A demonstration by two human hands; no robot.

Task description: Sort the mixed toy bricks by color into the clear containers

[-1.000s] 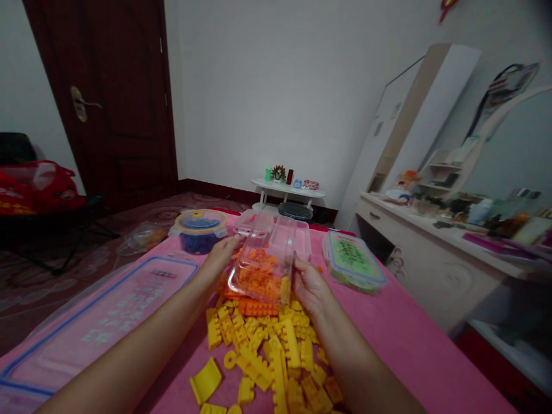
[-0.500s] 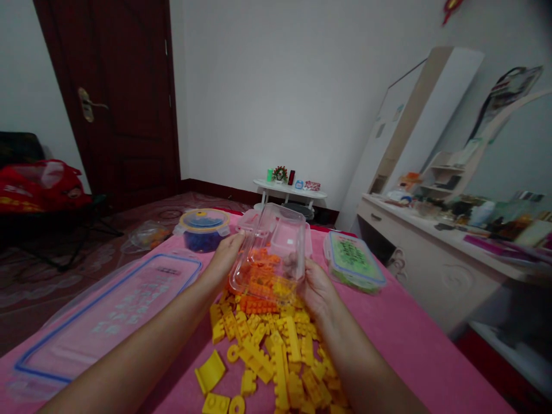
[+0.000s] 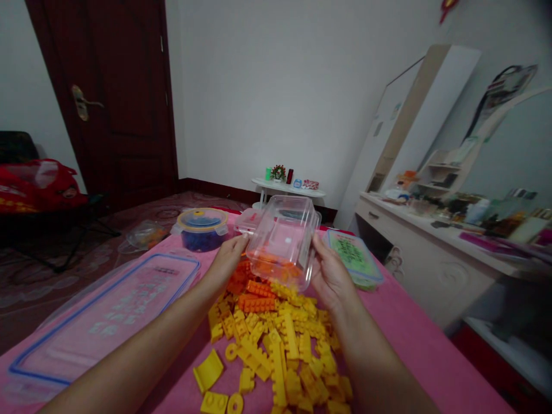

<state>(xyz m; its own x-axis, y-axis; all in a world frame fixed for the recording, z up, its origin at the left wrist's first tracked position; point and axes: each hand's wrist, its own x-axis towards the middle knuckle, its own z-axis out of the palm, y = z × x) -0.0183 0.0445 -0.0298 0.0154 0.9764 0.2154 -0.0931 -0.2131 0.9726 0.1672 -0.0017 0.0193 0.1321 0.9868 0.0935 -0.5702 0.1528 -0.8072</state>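
Both hands hold a clear plastic box (image 3: 284, 238) tipped mouth-down above a heap of bricks. My left hand (image 3: 228, 261) grips its left side and my right hand (image 3: 330, 276) its right side. Orange bricks (image 3: 273, 265) sit at the box's lower rim and spill onto the pile. Beneath it lie more orange bricks (image 3: 254, 299) and, nearer to me, a spread of yellow bricks (image 3: 280, 351) on the pink cloth (image 3: 414, 345).
A large clear lid with a blue rim (image 3: 107, 316) lies at the left. Farther back stand a round tub of blue bricks (image 3: 202, 229), a pink-lidded box (image 3: 248, 221) and a box with green contents (image 3: 356, 259). A white dresser (image 3: 431, 253) stands to the right.
The box has been lifted and tipped further over, its bottom now facing up. More orange bricks have dropped onto the pile. Both hands rose with it.
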